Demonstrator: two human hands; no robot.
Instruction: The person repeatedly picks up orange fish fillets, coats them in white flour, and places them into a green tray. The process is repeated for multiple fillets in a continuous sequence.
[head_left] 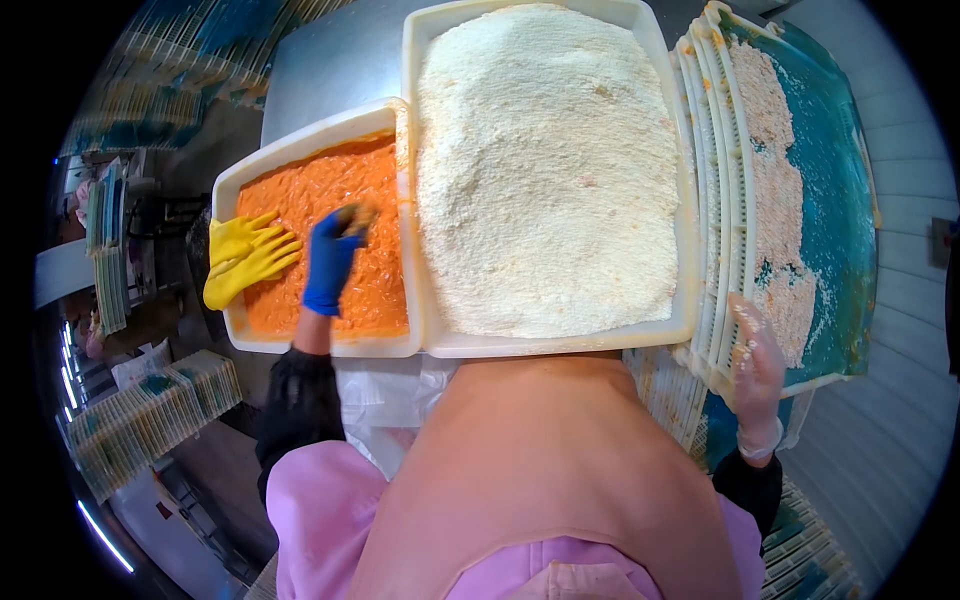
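Observation:
My left hand (335, 258), in a blue glove, is raised over a white tub (236, 180) of orange, wet, shredded-looking mixture (345, 180). Its fingers look bunched, stained brownish and slightly blurred; what they hold, if anything, I cannot make out. On the far right, my right hand (762, 372) wears a clear glove dotted with white crumbs. The fingers are stretched out along the near edge of stacked white trays (722, 200). Several flat crumb-coated pieces (780, 210) lie in a column on the top tray's teal surface (838, 230).
Between my hands stands a larger white tub (688, 250) heaped with pale crumbs (545, 170). A yellow rubber glove (240, 262) drapes over the orange tub's left rim. A metal table (325, 75) lies behind. More stacked trays (160, 415) stand at the left.

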